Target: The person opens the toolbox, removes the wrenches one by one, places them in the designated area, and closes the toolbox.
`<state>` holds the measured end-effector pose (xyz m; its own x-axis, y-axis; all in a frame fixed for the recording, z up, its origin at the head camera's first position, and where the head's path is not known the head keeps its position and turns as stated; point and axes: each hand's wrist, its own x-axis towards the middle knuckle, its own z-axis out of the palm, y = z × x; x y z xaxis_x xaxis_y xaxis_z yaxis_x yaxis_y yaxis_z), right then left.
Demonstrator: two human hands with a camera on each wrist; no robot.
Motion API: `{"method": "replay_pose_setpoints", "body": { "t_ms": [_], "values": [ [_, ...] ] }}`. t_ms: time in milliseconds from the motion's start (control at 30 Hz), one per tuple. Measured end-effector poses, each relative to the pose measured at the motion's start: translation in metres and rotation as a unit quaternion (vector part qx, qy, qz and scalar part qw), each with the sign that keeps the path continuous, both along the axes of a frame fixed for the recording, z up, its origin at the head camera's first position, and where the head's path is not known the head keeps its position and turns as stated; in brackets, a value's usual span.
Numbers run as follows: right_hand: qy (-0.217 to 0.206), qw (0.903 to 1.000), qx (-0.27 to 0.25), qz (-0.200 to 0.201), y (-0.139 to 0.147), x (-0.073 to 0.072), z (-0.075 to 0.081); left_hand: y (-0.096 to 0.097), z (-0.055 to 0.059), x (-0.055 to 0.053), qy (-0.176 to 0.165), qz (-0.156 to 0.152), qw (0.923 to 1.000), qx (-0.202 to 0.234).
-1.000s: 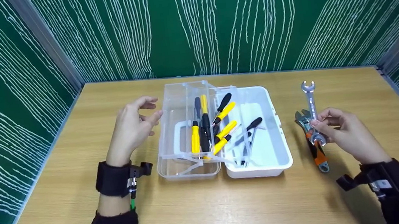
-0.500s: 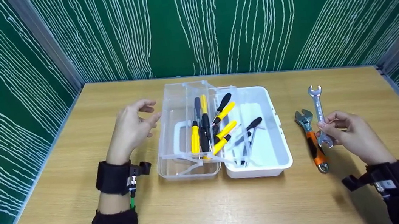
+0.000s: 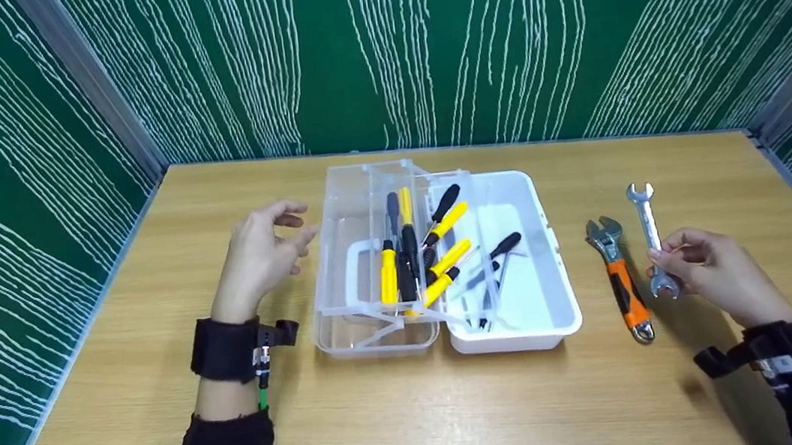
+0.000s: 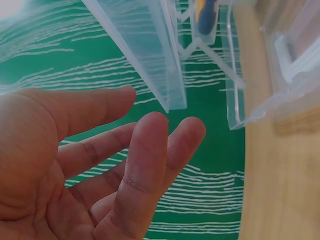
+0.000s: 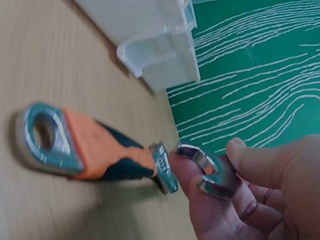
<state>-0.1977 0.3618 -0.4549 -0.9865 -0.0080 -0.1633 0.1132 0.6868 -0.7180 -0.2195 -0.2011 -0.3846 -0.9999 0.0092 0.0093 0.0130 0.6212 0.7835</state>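
My right hand (image 3: 712, 270) pinches a silver double open-end wrench (image 3: 648, 225) between thumb and fingers, near its lower end. In the right wrist view one jaw end of that wrench (image 5: 212, 172) points toward the camera. Left of it an adjustable wrench (image 3: 622, 281) with an orange and black handle lies on the table. Beside the clear tray side of an opened toolbox (image 3: 564, 300), my left hand (image 3: 260, 258) hovers with loosely bent fingers and nothing in them. In the left wrist view the thumb and fingers (image 4: 145, 175) are apart, near the clear plastic.
Several yellow and black screwdrivers (image 3: 452, 257) lie in the toolbox's trays and white base. The wooden table (image 3: 422, 431) is bordered by green panels (image 3: 323, 57) with white wavy lines at the back and sides.
My right hand has moved right and slightly nearer with the open-end wrench, away from the adjustable wrench, which now shows fully. The left hand has drawn slightly back from the toolbox.
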Motion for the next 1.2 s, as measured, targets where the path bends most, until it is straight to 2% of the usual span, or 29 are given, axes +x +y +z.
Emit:
{"method": "replay_pose_setpoints", "body": {
  "t_ms": [233, 433, 667, 967, 1200],
  "values": [
    [-0.014, 0.9994, 0.031, -0.004, 0.005, 0.0, -0.007, -0.001, -0.003, -0.001, -0.02, 0.007, 0.9998, 0.003],
    [-0.025, 0.9984, 0.051, -0.003, 0.007, 0.0, -0.011, -0.002, -0.004, -0.003, -0.023, 0.01, 0.9997, -0.005],
    [-0.012, 0.9949, 0.1, 0.008, 0.01, 0.001, -0.013, -0.003, -0.006, -0.006, -0.026, 0.004, 0.9996, -0.008],
    [-0.048, 0.9925, 0.113, 0.0, 0.013, -0.001, -0.015, -0.003, -0.008, -0.006, -0.037, 0.008, 0.9993, -0.008],
    [-0.028, 0.9936, 0.11, -0.001, 0.011, -0.001, -0.022, -0.002, -0.009, -0.006, -0.043, 0.009, 0.999, -0.006]
  ]
}}
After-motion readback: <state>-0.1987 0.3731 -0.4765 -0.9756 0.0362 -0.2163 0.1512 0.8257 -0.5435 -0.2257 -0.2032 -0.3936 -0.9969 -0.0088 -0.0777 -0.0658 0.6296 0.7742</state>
